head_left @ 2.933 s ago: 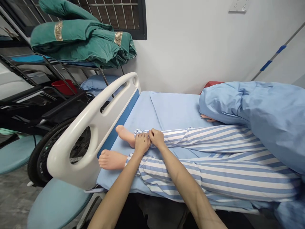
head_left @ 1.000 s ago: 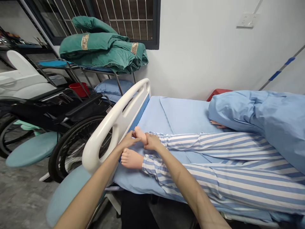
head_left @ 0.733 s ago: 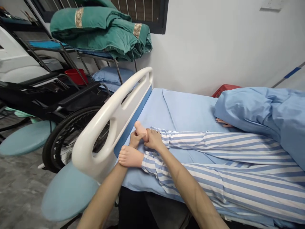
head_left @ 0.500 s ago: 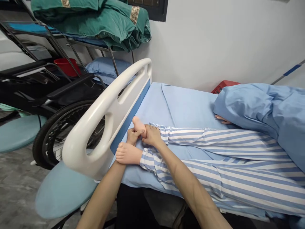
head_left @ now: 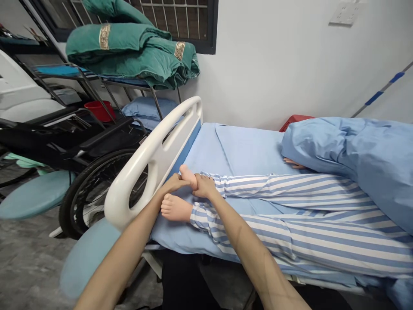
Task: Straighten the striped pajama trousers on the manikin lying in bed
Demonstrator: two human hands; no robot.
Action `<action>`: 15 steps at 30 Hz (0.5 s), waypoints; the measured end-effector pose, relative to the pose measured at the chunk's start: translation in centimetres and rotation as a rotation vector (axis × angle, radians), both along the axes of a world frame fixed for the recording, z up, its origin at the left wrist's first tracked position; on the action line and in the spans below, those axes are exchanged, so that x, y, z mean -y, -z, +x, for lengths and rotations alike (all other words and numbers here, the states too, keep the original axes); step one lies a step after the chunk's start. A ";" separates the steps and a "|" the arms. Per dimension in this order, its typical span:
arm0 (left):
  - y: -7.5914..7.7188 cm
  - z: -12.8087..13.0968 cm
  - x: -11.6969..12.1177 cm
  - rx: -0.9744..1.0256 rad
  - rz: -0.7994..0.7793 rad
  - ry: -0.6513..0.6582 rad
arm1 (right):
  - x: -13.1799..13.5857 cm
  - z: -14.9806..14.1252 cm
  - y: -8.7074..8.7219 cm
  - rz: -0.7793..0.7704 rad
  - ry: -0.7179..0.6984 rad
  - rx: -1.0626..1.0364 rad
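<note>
Upper body of manikin (head_left: 290, 224) hidden under blue blanket (head_left: 351, 159); only manikin's fingers (head_left: 292, 163) show at blanket edge. Far foot (head_left: 186, 175) partly covered by left hand (head_left: 172, 184) and right hand (head_left: 204, 186). Red crate (head_left: 295, 122) mostly hidden behind blanket. Green quilt (head_left: 129, 47) cut off by top edge; wheelchair (head_left: 97, 193) by left edge.

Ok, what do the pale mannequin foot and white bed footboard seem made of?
The pale mannequin foot looks like soft silicone or vinyl: smooth, slightly glossy, moulded toes. The white curved bed footboard looks like moulded hard plastic, with seamless rounded edges and a satin finish.
</note>
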State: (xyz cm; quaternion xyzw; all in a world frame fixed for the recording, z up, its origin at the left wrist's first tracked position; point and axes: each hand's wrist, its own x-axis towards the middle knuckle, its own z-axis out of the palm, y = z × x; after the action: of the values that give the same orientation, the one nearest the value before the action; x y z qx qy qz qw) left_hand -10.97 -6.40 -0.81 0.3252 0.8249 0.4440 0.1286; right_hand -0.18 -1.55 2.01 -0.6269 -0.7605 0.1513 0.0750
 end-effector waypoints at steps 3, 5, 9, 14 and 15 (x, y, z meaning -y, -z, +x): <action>-0.8 0.1 -0.1 -0.004 0.084 -0.078 | 0.0 0.0 0.1 0.005 0.000 0.003; -1.2 0.0 -0.2 -0.054 0.114 -0.210 | 0.0 0.0 0.0 0.005 -0.002 -0.009; -0.4 0.0 -0.1 -0.089 -0.029 -0.160 | 0.1 -0.1 0.2 0.014 0.009 -0.018; 2.3 -1.0 -1.2 -0.106 -0.031 0.325 | 0.1 -0.1 0.5 0.030 0.007 -0.026; 2.4 -1.4 -1.9 -0.125 -0.065 0.538 | 0.1 -0.1 0.4 0.028 0.007 -0.026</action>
State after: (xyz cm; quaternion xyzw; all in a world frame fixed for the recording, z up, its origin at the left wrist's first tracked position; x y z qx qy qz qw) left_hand -12.37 -4.47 -3.24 0.5552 0.7291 0.3462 0.2009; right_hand -0.24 -1.65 1.56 -0.6265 -0.7593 0.1487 0.0940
